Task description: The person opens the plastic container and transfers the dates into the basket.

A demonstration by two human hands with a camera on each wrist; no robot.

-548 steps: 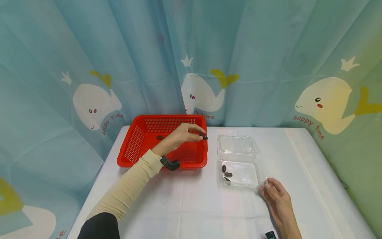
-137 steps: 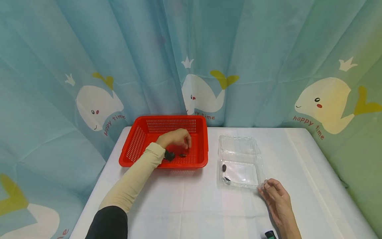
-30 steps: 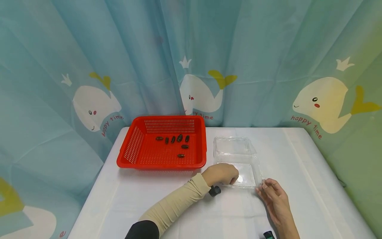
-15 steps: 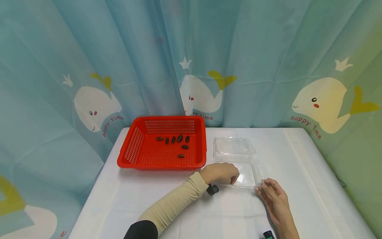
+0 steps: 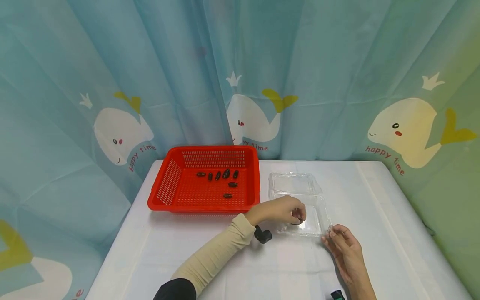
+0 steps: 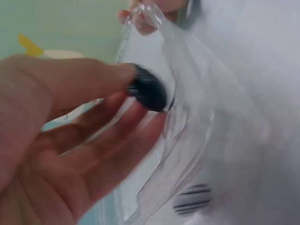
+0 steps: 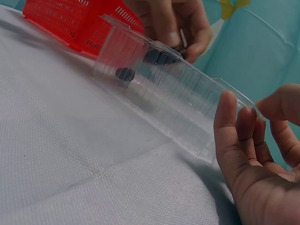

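My left hand (image 5: pixel 281 209) pinches a small, glossy, dark oval thing (image 6: pixel 150 89) between thumb and fingertips. It is over the bottom half of a hinged clear plastic box (image 5: pixel 313 212), whose lid is folded back. Another dark oval (image 7: pixel 124 74), with stripes across it in the left wrist view, lies inside the box near its left end; the left hand hides it in the head view. My right hand (image 5: pixel 346 252) grips the box's near right corner between thumb and fingers. More brown ovals (image 5: pixel 226 173) lie apart in a red basket (image 5: pixel 168 179).
The basket has slotted walls and stands to the left of the box, at the back of the table (image 5: pixel 187 246). A white cloth covers the table. Behind it hangs a blue-green curtain (image 5: pixel 330 62) printed with whales.
Over the last second my left hand rises a little inside the box with a dark oval. Since 18 seconds ago the basket has gained several ovals and the box has fewer. My right hand stays put.
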